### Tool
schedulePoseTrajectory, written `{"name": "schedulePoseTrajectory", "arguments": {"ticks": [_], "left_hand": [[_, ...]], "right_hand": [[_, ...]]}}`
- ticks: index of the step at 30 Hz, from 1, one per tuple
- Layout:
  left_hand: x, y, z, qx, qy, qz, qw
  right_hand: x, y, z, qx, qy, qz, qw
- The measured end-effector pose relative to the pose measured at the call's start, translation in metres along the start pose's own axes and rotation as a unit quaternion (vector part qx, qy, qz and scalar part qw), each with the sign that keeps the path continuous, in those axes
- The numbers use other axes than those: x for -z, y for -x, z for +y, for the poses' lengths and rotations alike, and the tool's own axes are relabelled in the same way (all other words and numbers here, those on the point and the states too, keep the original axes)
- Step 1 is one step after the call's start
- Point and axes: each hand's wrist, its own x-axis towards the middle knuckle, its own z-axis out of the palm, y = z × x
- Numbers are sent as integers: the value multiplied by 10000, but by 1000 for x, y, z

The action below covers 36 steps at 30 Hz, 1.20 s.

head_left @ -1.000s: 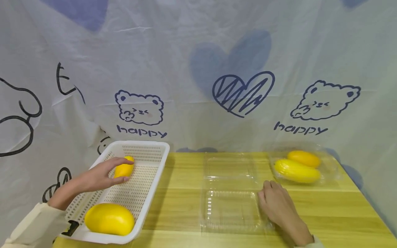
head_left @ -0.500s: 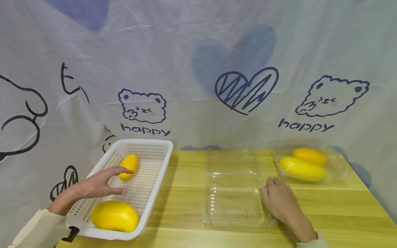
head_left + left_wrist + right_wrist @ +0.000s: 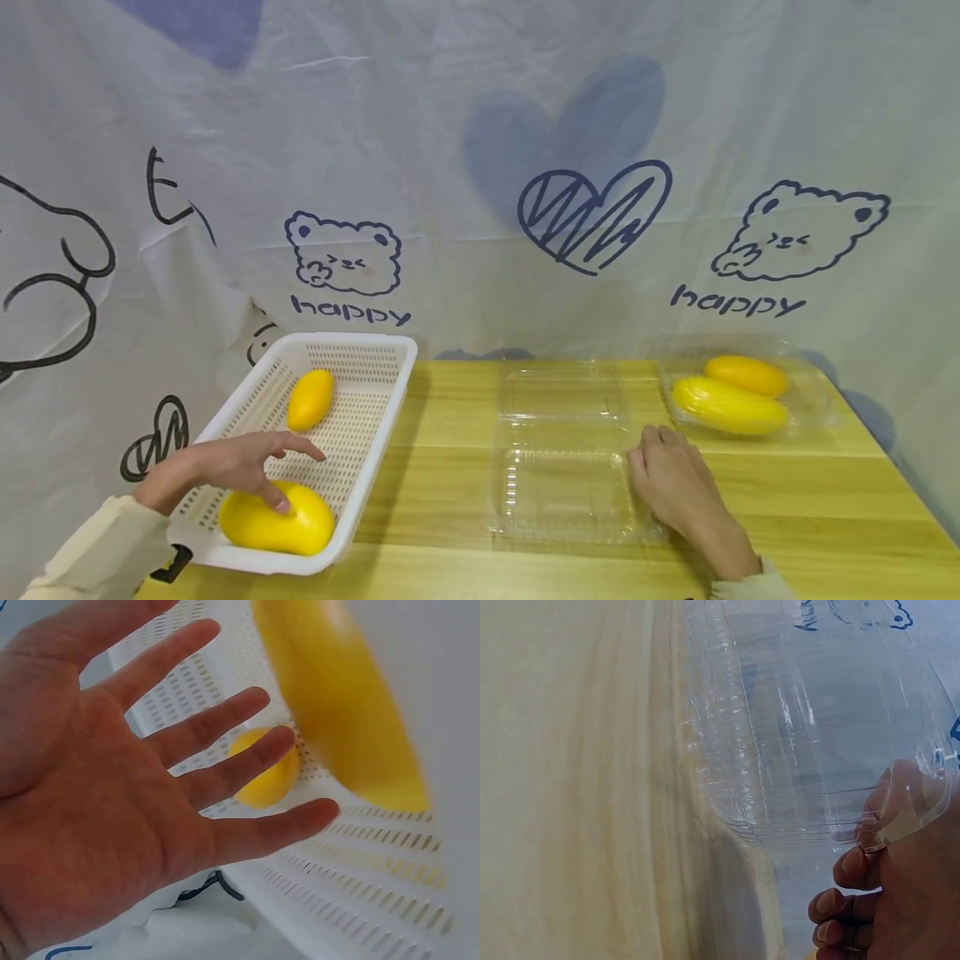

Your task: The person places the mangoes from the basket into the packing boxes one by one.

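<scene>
My left hand (image 3: 240, 462) hovers in the white slotted basket (image 3: 408, 358), over a large yellow mango (image 3: 309, 525) at the near end. In the head view its thumb overlaps that mango's top. The left wrist view has the palm (image 3: 112, 795) with fingers spread, holding nothing. Farther back in the basket lies a smaller orange-yellow mango (image 3: 311, 398). With my right hand (image 3: 678, 483) I pinch the right rim of a clear plastic clamshell box (image 3: 566, 492), which lies opened out on the table. The right wrist view puts the thumb behind the see-through rim (image 3: 907, 832).
At the back right stands another clear plastic box (image 3: 806, 408) with two fruits inside, one orange-yellow (image 3: 746, 373) and one longer and yellow (image 3: 727, 407). A printed white cloth (image 3: 465, 167) hangs behind the wooden table (image 3: 435, 517).
My left hand has drawn back from the smaller mango toward the near end, over the large mango. Both mangoes stay in the basket. The right hand keeps its place at the box rim.
</scene>
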Motion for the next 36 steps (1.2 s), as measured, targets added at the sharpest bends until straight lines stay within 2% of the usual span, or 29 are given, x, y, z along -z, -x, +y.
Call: {"name": "schedulePoseTrajectory", "arguments": {"ticks": [5,9,15,17,20,24,26,28,32,35,36], "left_hand": [[-4,-5,-2,483,238,-265,9982],[-7,-7,-3,634,189,-453,9968],[-8,-10,-10,613,130,-670,9958],[-9,-11,-18,532,135,-778,9955],[-10,-17,-36,268,-119,-950,9950],[-10,-23,-53,143,-403,-1121,9928],[-10,-22,-50,98,-355,-1114,9931],[-10,-17,-41,91,-303,-1050,9940],[-7,-5,-14,451,-221,-617,9968],[-3,1,-3,666,-217,-394,9968],[-2,1,-3,632,-218,-368,9971]], "right_hand": [[0,-1,1,25,3,23,10000],[0,-3,1,25,-5,-2,10000],[-1,-1,1,-35,-41,-90,9999],[-1,-1,1,-15,-31,-94,9999],[-1,0,1,0,-4,-57,10000],[-1,0,1,6,-18,-32,10000],[-2,0,1,14,-34,-40,10000],[-2,0,1,13,-56,-60,10000],[-2,1,1,-4,-77,-107,9999],[-1,1,1,-11,-69,-95,9999],[-1,1,1,-12,-67,-82,9999]]}}
